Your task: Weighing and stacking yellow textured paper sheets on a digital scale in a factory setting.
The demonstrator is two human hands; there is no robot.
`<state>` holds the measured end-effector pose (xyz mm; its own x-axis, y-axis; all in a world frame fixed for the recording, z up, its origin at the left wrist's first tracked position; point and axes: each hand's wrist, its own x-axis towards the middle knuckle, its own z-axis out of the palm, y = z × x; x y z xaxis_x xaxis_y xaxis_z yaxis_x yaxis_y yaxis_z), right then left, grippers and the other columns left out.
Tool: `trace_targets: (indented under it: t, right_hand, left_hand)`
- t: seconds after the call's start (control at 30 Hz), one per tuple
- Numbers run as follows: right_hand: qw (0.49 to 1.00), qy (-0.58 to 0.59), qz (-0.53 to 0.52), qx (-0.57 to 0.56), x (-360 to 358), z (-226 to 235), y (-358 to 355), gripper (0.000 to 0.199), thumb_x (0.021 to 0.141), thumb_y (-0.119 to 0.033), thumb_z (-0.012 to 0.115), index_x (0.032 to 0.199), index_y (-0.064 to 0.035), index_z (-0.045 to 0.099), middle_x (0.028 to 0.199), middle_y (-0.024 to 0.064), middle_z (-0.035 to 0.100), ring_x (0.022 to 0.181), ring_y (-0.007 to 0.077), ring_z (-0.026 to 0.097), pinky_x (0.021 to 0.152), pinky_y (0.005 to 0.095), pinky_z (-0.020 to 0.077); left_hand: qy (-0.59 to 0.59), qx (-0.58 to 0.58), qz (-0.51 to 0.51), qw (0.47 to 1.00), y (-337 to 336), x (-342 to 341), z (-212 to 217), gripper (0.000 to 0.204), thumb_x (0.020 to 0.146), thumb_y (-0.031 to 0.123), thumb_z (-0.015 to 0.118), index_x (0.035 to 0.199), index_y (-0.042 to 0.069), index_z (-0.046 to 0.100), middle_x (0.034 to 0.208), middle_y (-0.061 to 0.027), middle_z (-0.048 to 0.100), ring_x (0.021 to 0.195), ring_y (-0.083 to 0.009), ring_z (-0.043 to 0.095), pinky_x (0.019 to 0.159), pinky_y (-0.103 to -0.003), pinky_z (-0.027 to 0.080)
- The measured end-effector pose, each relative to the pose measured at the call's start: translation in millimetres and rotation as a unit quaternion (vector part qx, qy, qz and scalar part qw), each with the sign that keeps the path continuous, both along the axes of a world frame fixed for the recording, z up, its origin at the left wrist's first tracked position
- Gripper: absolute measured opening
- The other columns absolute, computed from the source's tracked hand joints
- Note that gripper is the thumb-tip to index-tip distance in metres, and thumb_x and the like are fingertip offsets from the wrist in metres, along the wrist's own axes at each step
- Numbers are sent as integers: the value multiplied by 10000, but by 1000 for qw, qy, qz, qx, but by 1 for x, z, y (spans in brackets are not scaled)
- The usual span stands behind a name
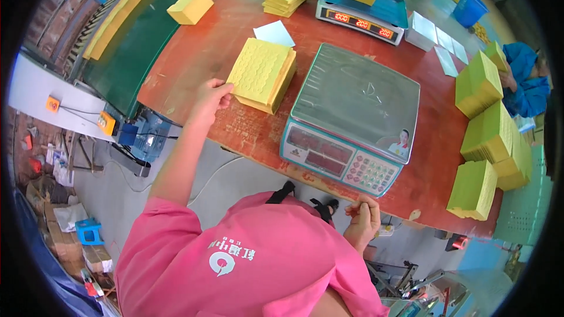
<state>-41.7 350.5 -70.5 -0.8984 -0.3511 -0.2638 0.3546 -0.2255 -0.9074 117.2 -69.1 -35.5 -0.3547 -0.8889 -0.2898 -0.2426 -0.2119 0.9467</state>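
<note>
A stack of yellow paper (261, 73) with a scalloped, embossed top sheet lies on the red table, left of a digital scale. My left hand (214, 101) is closed at the left corner of this stack, thumb and fingertips on its edge. A white slip of paper (274, 33) lies just behind the stack. The scale (355, 103) has a bare grey pan, and its display looks dark. My right hand (363, 222) is by the table's front edge, below the scale's keypad. Its fingers are curled in, and I see nothing in them.
Behind stands a second scale (359, 26), lit red, carrying yellow paper. A green conveyor belt (126, 61) runs at the left, with a yellow block (190, 7) near it. Yellow stacks (487, 135) line the right edge beside a person in a blue sleeve (524, 79). A blue bin (469, 9) stands far right.
</note>
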Motion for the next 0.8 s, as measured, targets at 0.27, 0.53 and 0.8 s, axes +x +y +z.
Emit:
trace_targets:
  t: [0.27,0.53,0.8]
  right_hand:
    - [988,106,113,25,1,30,-34,165,949,30,471,1018,11,620,798,59,628,708,121,601,678,268,491]
    - [930,19,330,-158,-25,63,-59,537,960,-215,575,1415,0,389,1207,131,580,1108,226,575,947,367,465]
    - [994,-76,-76,16,-70,63,45,436,905,-78,561,1331,-31,485,1219,113,598,1071,240,617,885,379,532]
  left_hand:
    - [129,-16,32,991,15,-3,32,133,869,83,638,939,50,531,901,-57,618,820,-153,635,695,-289,529]
    - [291,43,-64,953,122,-54,105,140,860,38,577,978,27,501,1029,-113,627,939,-191,649,813,-346,556]
    - [221,198,-433,851,276,-135,43,230,916,115,672,1032,47,485,975,-24,562,897,-74,542,779,-246,476]
